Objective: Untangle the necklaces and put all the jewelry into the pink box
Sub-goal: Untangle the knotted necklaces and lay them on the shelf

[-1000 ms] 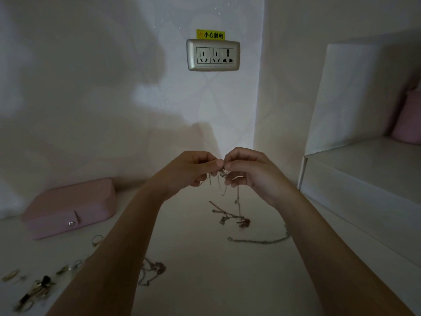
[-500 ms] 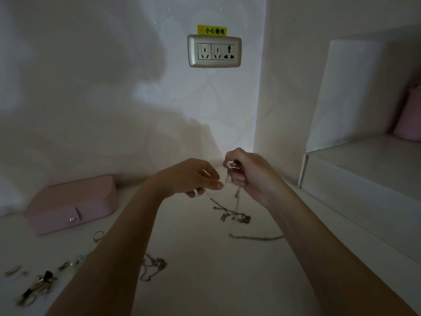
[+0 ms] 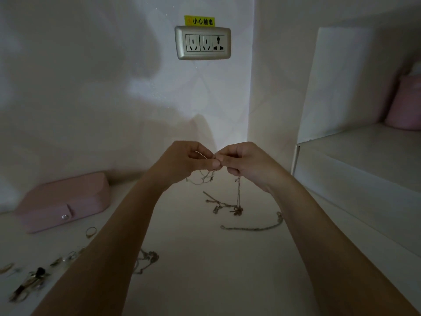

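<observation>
Head view: pinched tangled necklaces (image 3: 238, 195) with left hand (image 3: 182, 163) and right hand (image 3: 248, 166), fingers curled tight, tips almost touching. Held above table (image 3: 205, 281), probably to hang the knot free for picking. Saw pink box (image 3: 63, 201) closed at far left, well apart.

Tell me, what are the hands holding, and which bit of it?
A thin necklace chain. The left hand and right hand pinch its top part in their fingertips; the rest dangles toward the table.
</observation>
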`<action>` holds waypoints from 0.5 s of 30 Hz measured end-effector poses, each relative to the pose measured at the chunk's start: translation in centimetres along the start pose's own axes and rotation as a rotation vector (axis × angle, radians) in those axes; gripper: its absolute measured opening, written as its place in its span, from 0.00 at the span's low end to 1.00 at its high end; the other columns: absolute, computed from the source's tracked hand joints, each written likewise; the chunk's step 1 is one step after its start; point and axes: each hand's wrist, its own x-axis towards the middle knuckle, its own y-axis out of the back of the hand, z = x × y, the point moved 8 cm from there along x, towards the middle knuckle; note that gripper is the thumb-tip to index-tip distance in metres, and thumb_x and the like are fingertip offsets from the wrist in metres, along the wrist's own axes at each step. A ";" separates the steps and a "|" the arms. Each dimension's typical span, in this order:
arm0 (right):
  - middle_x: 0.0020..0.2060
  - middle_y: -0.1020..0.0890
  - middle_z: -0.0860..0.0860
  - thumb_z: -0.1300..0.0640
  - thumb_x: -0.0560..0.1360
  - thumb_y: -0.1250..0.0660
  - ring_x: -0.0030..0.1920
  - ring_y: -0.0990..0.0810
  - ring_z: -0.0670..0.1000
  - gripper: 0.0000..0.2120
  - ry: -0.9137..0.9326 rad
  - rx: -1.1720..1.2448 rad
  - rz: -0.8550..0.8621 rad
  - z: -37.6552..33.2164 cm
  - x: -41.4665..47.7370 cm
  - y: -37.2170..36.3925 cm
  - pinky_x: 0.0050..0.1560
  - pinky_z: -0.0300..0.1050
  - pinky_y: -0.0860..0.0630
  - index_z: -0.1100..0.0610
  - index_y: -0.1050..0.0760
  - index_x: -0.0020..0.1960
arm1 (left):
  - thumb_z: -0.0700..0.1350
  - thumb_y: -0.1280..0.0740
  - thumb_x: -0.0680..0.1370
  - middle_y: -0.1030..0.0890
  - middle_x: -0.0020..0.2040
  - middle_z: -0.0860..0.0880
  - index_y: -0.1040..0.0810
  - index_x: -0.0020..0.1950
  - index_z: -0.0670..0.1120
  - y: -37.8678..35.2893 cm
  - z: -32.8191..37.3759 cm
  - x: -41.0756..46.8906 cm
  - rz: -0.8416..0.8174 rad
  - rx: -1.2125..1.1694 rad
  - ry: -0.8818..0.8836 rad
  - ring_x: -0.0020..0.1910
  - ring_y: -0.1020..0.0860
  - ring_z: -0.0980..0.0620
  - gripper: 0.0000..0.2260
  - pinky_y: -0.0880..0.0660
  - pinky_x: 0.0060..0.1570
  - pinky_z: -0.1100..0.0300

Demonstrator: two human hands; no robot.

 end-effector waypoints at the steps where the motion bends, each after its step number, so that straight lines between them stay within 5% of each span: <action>1: 0.35 0.17 0.49 0.62 0.78 0.35 0.28 0.31 0.43 0.07 0.005 -0.028 -0.006 0.0 0.0 0.0 0.33 0.36 0.35 0.56 0.19 0.45 | 0.44 0.25 0.70 0.15 0.37 0.50 0.18 0.45 0.42 0.1 0.1 -0.1 0.000 -0.008 0.003 0.26 0.27 0.60 0.08 0.37 0.26 0.70; 4: 0.38 0.15 0.51 0.64 0.77 0.34 0.30 0.23 0.44 0.07 0.011 -0.183 0.001 0.1 -0.1 -0.1 0.34 0.37 0.31 0.57 0.19 0.44 | 0.45 0.25 0.70 0.16 0.33 0.54 0.16 0.45 0.44 -0.3 -0.3 -0.5 -0.030 0.095 0.035 0.25 0.27 0.63 0.07 0.37 0.24 0.74; 8: 0.32 0.17 0.46 0.62 0.76 0.35 0.29 0.21 0.43 0.07 0.005 -0.333 0.045 0.4 0.1 -1.9 0.34 0.41 0.27 0.55 0.21 0.42 | 0.44 0.26 0.71 0.26 0.21 0.58 0.18 0.39 0.45 -0.5 -1.7 -1.1 0.009 0.186 0.124 0.20 0.31 0.63 0.04 0.38 0.23 0.74; 11: 0.29 0.22 0.45 0.64 0.77 0.36 0.27 0.26 0.45 0.09 -0.045 -0.051 0.079 0.8 0.1 -3.6 0.28 0.35 0.33 0.56 0.23 0.40 | 0.40 0.29 0.73 0.27 0.28 0.52 0.22 0.38 0.44 0.1 -3.7 -2.1 0.055 0.070 0.222 0.27 0.33 0.56 0.05 0.37 0.27 0.65; 15: 0.31 0.24 0.51 0.64 0.79 0.40 0.26 0.31 0.45 0.09 -0.131 0.298 0.029 1.2 0.0 -5.5 0.27 0.35 0.36 0.60 0.25 0.42 | 0.41 0.30 0.74 0.27 0.28 0.55 0.24 0.38 0.45 0.0 -5.2 -4.7 0.023 -0.079 0.232 0.27 0.35 0.58 0.06 0.39 0.28 0.65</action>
